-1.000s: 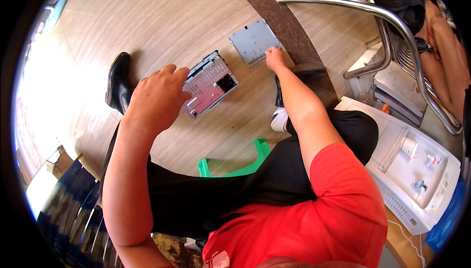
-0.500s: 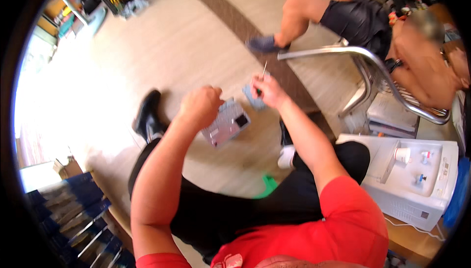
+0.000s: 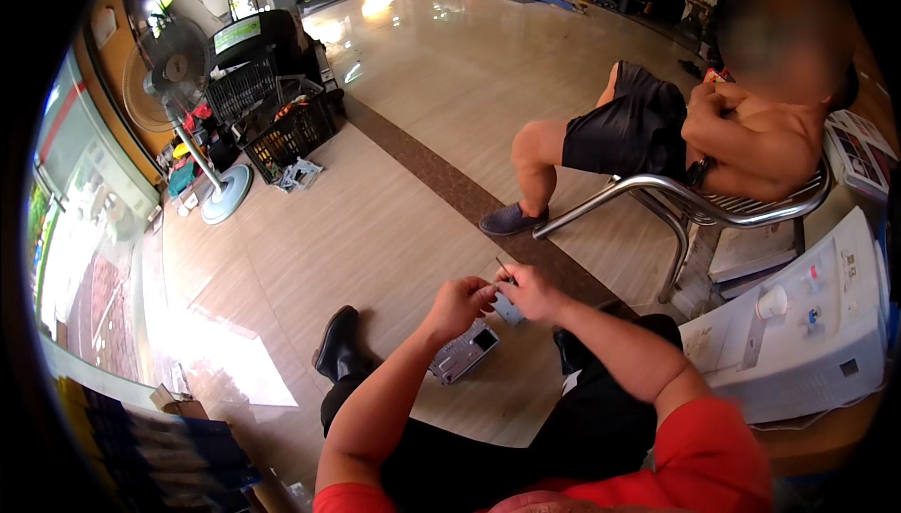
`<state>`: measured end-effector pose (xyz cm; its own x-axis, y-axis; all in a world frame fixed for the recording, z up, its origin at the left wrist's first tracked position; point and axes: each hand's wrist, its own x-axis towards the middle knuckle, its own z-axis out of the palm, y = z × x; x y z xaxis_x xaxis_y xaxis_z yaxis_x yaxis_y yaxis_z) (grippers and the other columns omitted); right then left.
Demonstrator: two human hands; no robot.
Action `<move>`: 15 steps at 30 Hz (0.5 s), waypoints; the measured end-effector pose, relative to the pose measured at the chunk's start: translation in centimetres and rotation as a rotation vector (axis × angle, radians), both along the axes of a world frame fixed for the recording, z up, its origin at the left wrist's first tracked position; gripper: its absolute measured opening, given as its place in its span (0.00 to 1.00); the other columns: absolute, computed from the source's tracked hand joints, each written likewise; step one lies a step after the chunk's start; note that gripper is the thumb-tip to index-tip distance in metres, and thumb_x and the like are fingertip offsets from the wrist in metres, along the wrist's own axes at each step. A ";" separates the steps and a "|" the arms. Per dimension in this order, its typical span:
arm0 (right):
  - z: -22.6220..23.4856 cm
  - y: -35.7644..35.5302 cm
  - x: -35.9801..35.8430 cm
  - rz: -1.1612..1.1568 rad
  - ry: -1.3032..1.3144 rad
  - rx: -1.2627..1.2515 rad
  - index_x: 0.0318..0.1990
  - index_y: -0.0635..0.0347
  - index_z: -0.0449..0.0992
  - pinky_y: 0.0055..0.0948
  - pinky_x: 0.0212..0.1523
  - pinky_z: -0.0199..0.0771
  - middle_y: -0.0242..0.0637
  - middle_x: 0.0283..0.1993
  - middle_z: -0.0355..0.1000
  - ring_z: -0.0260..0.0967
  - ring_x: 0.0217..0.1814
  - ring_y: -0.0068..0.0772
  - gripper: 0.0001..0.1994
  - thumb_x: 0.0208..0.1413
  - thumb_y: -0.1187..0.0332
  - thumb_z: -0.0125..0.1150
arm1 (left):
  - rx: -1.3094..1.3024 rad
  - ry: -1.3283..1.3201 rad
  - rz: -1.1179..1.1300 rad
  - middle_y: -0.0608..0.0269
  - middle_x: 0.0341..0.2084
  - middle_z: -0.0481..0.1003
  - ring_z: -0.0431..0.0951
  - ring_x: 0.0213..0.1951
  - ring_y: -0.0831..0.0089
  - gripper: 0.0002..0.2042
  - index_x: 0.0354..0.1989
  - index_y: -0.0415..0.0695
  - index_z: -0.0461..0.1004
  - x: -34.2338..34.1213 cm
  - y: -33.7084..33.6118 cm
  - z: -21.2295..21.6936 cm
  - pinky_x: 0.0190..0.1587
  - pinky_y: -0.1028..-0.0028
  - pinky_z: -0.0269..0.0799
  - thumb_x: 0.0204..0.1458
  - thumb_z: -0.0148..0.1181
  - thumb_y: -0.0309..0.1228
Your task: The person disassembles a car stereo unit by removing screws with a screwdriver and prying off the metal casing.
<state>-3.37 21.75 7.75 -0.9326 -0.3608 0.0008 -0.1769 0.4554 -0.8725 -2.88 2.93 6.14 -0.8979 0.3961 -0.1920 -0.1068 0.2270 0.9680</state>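
My left hand (image 3: pixel 460 306) is closed, its fingertips pinched together against the fingers of my right hand; whatever they hold is too small to make out. In my right hand (image 3: pixel 529 293) is a slim screwdriver (image 3: pixel 504 269), its thin shaft pointing up and away while the fist hides its handle. Below my hands, a silver metal box-shaped device (image 3: pixel 462 355) with a dark square at one corner lies on the floor between my feet. A blue-grey flat piece (image 3: pixel 508 312) shows just under my right hand, partly covered by it.
Right of me a person sits on a metal-framed chair (image 3: pixel 657 196), one shoe (image 3: pixel 512 220) close ahead of my hands. A white water dispenser (image 3: pixel 798 325) stands near my right arm. Far left are a standing fan (image 3: pixel 225 196) and black crates (image 3: pixel 291 133). Blue boxes (image 3: pixel 178 457) sit lower left.
My hands, apart before, have come together at the fingertips, the left moving right toward the screwdriver hand. The view has tilted up, showing more of the room. The seated person has straightened up.
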 end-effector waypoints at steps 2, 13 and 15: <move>-1.8 -0.4 0.4 -0.020 0.140 0.019 0.36 0.65 0.73 0.37 0.38 0.71 0.48 0.32 0.75 0.75 0.37 0.45 0.08 0.56 0.68 0.58 | 0.032 -0.050 0.016 0.60 0.30 0.77 0.78 0.32 0.75 0.15 0.41 0.35 0.73 0.7 0.5 -0.8 0.35 0.74 0.75 0.62 0.53 0.38; -2.8 -1.9 -0.9 -0.064 -0.339 -0.386 0.36 0.59 0.71 0.20 0.20 0.59 0.25 0.23 0.67 0.60 0.21 0.13 0.06 0.59 0.68 0.59 | 0.135 -0.192 0.052 0.61 0.27 0.75 0.78 0.31 0.72 0.14 0.36 0.37 0.71 -0.3 -0.9 -0.5 0.35 0.74 0.75 0.64 0.50 0.37; -2.2 -2.2 -0.8 -0.076 -0.507 -0.506 0.37 0.59 0.71 0.19 0.18 0.57 0.25 0.23 0.66 0.59 0.20 0.13 0.06 0.59 0.68 0.59 | 0.203 -0.220 0.063 0.61 0.27 0.75 0.77 0.31 0.72 0.14 0.36 0.38 0.71 -0.5 -1.3 -0.4 0.36 0.72 0.75 0.63 0.50 0.38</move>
